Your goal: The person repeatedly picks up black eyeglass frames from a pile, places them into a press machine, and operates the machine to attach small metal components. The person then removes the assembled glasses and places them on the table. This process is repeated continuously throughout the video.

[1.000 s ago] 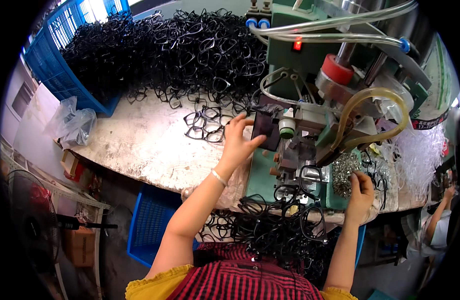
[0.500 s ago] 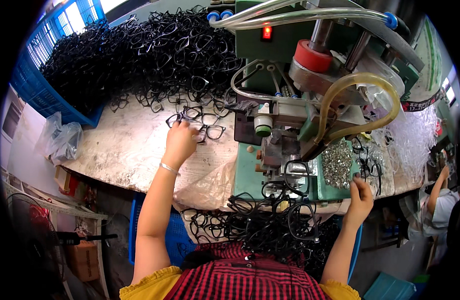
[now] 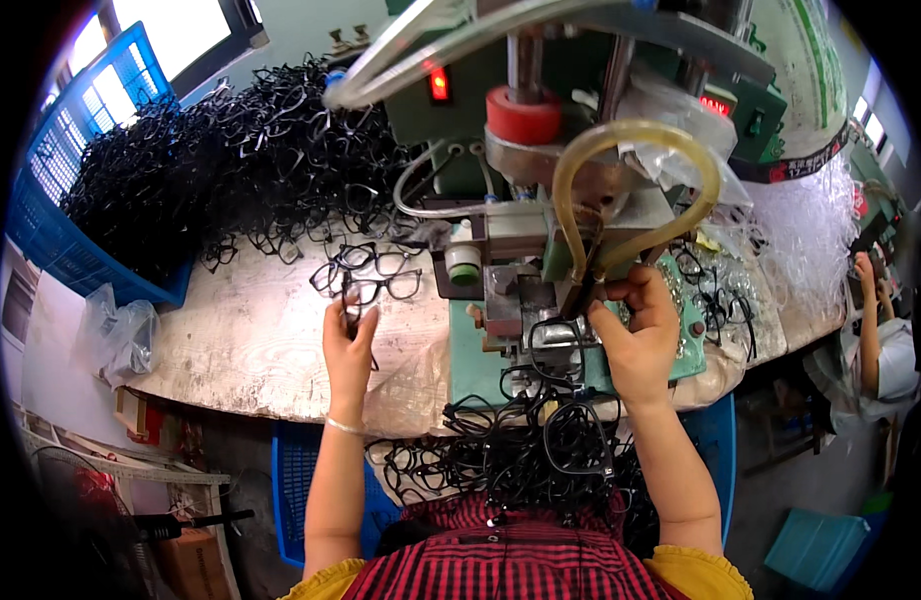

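Pinched in our left hand (image 3: 349, 345) is one black frame (image 3: 379, 290), lifted just clear of the worktop (image 3: 251, 340) to the left of the press (image 3: 541, 280); the grip is closed on its near rim. Our right hand (image 3: 636, 340) is up at the front of the press, fingers curled beside the yellow hose (image 3: 631, 190) loop and touching the tooling there, but we cannot tell whether that grip is clenched on a frame or only resting against the metal.

Judging by how things lie, the work is far from over. A big heap (image 3: 231, 170) of frames still covers the worktop left of the press and spills out of the blue crate (image 3: 71, 220) beyond it, with a few loose frames lying between that heap and our left hand. Below the press, at the worktop's near edge, a tangled pile (image 3: 511, 460) hangs toward our lap, and we take these for the finished ones. That pile looks clearly smaller than the heap. Right of the press lie more frames and some clear plastic (image 3: 801, 230). Another person (image 3: 876, 330) works well off to the right
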The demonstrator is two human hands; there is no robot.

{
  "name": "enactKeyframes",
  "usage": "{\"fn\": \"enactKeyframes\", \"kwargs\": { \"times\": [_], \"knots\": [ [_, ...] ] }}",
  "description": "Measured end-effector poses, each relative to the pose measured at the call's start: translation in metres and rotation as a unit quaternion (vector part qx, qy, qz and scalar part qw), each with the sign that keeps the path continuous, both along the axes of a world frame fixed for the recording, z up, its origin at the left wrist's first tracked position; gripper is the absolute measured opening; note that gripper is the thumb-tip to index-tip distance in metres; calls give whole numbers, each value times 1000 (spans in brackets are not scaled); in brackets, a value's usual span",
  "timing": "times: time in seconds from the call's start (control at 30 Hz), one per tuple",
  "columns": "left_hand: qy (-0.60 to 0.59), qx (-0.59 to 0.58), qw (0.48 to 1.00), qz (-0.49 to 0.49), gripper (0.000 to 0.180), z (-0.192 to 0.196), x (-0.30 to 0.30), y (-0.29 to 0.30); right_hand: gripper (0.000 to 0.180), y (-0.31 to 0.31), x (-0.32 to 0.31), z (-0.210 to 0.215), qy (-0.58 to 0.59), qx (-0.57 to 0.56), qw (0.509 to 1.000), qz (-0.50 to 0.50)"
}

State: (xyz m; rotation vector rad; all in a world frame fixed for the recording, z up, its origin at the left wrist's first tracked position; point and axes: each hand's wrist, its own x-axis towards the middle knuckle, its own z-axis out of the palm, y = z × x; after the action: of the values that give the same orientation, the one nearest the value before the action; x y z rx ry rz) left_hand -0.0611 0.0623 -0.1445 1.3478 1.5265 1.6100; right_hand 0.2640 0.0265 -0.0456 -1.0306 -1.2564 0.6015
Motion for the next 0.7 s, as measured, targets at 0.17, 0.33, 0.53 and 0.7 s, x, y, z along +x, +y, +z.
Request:
{"fn": "enactKeyframes", "kwargs": {
  "times": [0.17,0.33,0.53,0.7],
  "knots": [
    [-270,34,957,-101,23,56,54,-33,41,-10,-5,3,90,-41,994,39],
    [-134,275,903,-303,26,184,111,-71,48,-14,-14,21,170,-66,978,106],
    [-90,218,947,-217,22,215,122,-34,53,-27,-21,20,182,-75,976,94],
    [-234,-141,832,-483,26,165,119,-80,43,-52,19,18,-152,-45,987,5]
  ]
}}
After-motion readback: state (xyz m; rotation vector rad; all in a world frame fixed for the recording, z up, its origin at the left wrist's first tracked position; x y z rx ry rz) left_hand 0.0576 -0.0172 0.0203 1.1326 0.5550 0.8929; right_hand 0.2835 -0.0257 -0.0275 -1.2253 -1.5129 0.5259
